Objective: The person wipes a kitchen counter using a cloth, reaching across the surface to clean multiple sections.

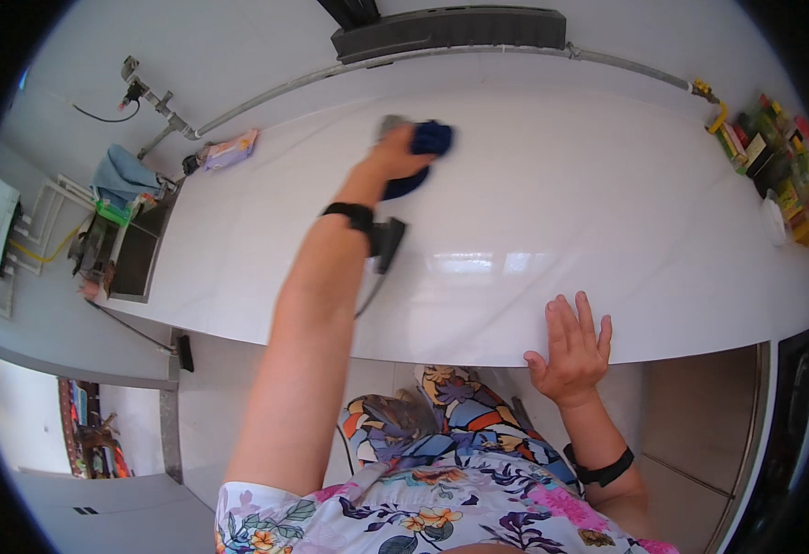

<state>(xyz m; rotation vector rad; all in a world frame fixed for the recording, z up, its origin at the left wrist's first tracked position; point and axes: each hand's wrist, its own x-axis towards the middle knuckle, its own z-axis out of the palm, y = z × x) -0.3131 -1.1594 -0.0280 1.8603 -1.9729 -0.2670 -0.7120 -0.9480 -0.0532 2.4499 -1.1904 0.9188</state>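
Note:
My left hand (394,154) reaches far over the white countertop (487,208) and presses on a dark blue cloth (433,137), bunched under and beside the fingers. A greyish patch (392,124), blurred, shows just beyond the fingers; I cannot tell whether it belongs to the cloth. A black strap with a small dark device sits around the left wrist. My right hand (574,350) rests flat near the counter's front edge, fingers spread, holding nothing. Another black strap circles the right forearm.
A sink (138,260) lies at the left, with a light blue cloth (122,176) behind it. A wipes packet (231,151) stands at the back left. Bottles and boxes (785,166) crowd the right end. A grey pipe (294,86) runs along the back wall.

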